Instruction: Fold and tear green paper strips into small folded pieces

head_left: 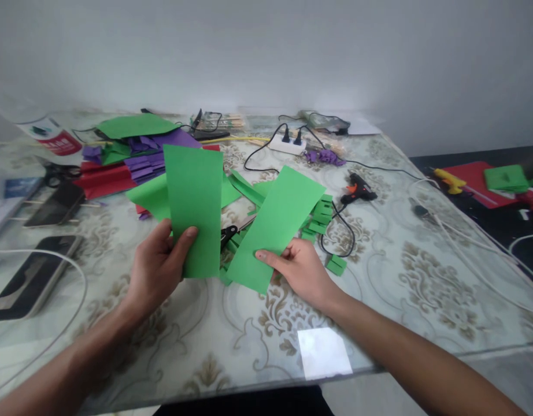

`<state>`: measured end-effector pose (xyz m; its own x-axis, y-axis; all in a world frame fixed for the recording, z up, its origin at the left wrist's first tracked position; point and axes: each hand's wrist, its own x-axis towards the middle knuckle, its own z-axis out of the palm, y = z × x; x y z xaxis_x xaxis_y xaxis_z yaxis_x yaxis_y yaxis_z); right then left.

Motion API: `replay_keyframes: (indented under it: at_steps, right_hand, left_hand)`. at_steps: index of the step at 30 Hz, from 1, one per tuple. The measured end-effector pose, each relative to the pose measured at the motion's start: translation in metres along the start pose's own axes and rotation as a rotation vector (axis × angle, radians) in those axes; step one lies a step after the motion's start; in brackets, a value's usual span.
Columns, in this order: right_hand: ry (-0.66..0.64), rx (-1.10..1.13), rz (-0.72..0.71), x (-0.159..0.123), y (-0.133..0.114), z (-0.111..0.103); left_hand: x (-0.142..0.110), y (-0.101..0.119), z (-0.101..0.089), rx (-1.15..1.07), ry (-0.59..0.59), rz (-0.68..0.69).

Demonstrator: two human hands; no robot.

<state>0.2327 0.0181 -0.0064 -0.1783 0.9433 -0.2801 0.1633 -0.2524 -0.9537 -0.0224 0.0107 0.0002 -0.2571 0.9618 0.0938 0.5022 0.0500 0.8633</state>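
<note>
My left hand (162, 260) pinches an upright green paper strip (195, 202) between thumb and fingers. In my right hand (299, 266) is a second green paper strip (277, 225), its top leaning to the right. Both strips are held above the table, close together at their lower ends. Behind them lie scissors (229, 234), partly hidden, among several small cut green paper pieces (322, 214). A larger green sheet (151, 196) shows behind the left strip.
Purple and red paper (106, 178) is piled at the back left, near a bottle (54, 136). Two phones, one a large phone (32, 277), lie on the left. A black glue gun (357, 189) and a white power strip (288, 144) with cables are behind my right hand.
</note>
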Motion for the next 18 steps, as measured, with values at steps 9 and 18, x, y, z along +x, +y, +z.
replay_keyframes:
  at_steps: [9, 18]
  right_hand:
    - [-0.145, 0.068, 0.005, 0.006, 0.012, 0.002]
    - [-0.102, -0.074, -0.112, 0.005, 0.011, 0.002]
  left_hand:
    - [-0.002, -0.005, 0.005, -0.068, -0.109, 0.003]
    - [-0.003, -0.009, 0.006, -0.094, -0.171, 0.007]
